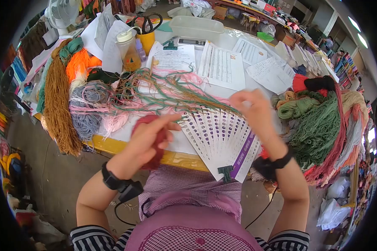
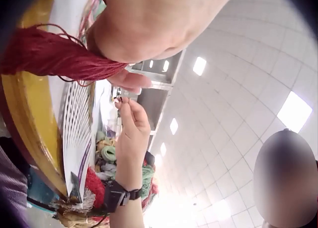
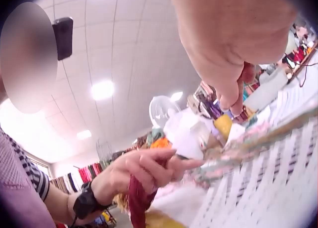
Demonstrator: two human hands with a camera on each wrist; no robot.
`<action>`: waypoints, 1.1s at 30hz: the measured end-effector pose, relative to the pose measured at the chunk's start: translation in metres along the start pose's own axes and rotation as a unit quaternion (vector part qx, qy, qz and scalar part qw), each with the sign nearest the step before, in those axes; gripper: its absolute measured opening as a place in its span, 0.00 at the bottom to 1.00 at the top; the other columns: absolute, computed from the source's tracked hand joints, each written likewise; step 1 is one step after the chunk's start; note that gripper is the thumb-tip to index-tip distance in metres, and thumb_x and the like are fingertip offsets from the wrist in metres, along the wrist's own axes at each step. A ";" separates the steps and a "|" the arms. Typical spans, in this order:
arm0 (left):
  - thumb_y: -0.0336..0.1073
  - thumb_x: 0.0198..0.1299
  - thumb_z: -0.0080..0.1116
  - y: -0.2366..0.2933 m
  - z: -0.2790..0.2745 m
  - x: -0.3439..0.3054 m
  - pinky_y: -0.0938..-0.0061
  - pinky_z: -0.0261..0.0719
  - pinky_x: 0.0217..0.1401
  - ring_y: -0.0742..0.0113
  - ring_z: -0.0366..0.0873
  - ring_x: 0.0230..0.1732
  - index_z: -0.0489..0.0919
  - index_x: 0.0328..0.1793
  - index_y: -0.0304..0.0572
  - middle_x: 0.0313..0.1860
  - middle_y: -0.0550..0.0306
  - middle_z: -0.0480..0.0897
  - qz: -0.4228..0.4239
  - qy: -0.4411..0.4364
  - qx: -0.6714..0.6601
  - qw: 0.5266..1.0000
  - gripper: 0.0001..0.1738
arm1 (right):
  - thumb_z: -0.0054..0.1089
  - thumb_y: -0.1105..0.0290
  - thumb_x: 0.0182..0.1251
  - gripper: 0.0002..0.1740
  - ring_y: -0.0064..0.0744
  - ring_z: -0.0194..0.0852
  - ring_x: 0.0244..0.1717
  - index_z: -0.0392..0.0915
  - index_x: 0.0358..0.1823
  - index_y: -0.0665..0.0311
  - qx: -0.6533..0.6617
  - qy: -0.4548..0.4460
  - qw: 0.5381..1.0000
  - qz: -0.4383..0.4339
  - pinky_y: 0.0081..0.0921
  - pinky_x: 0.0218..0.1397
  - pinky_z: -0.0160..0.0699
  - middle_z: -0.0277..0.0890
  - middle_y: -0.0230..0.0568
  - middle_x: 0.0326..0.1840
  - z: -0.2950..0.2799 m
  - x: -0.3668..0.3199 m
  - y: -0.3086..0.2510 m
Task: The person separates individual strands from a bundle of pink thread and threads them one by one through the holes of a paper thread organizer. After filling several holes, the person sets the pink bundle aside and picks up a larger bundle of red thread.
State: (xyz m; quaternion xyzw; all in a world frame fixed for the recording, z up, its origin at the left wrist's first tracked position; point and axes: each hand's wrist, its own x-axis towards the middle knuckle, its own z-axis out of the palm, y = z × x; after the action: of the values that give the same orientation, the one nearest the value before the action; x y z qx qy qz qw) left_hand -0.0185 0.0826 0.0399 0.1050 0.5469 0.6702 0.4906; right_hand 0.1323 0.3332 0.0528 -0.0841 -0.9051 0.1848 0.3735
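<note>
My left hand (image 1: 144,144) holds a skein of dark red yarn (image 1: 158,152) in its curled lower fingers, index finger pointing right. In the left wrist view the skein (image 2: 54,54) hangs in loose strands past the palm. Raised over the right end of the cards, my right hand (image 1: 257,113) has its thumb and index finger together. The left wrist view shows a tiny dark bit of thread (image 2: 119,99) between those fingertips. Below and between the hands lies a fan of white punched cards (image 1: 215,138), with a dark green clip (image 1: 226,172) at its narrow end.
Green, brown and pink strands (image 1: 176,92) run along the fan's top. Yarn heaps lie left (image 1: 90,108) and right (image 1: 316,125). Behind are printed sheets (image 1: 222,67), a bottle (image 1: 128,52), a yellow cup with scissors (image 1: 146,39) and a clear plastic tub (image 1: 197,27).
</note>
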 end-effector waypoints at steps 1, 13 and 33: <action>0.39 0.67 0.54 -0.005 0.008 0.006 0.88 0.62 0.21 0.80 0.71 0.27 0.81 0.56 0.42 0.43 0.56 0.82 -0.035 0.018 -0.002 0.999 0.16 | 0.60 0.74 0.62 0.02 0.28 0.76 0.33 0.81 0.35 0.64 -0.020 -0.044 0.998 -0.028 0.22 0.38 0.71 0.81 0.34 0.31 0.018 -0.007 -0.003; 0.39 0.63 0.61 -0.033 0.013 0.030 0.86 0.70 0.20 0.79 0.75 0.24 0.79 0.47 0.37 0.38 0.55 0.84 -0.088 0.019 -0.065 0.994 0.14 | 0.61 0.70 0.59 0.05 0.35 0.81 0.28 0.79 0.34 0.63 0.178 -0.206 0.946 0.175 0.29 0.31 0.75 0.81 0.41 0.28 0.087 -0.028 -0.015; 0.36 0.64 0.58 -0.038 0.014 0.052 0.83 0.78 0.25 0.72 0.83 0.29 0.79 0.46 0.37 0.37 0.58 0.83 0.012 0.006 0.130 0.991 0.11 | 0.66 0.68 0.48 0.17 0.24 0.77 0.31 0.79 0.41 0.67 0.262 -0.273 0.897 0.231 0.23 0.36 0.76 0.79 0.36 0.29 0.075 -0.024 -0.024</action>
State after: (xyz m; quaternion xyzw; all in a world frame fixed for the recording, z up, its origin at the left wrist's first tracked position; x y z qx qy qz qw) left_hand -0.0143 0.1287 -0.0073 0.1707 0.6305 0.6004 0.4614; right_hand 0.0958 0.2835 -0.0024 -0.1362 -0.8455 0.5118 0.0675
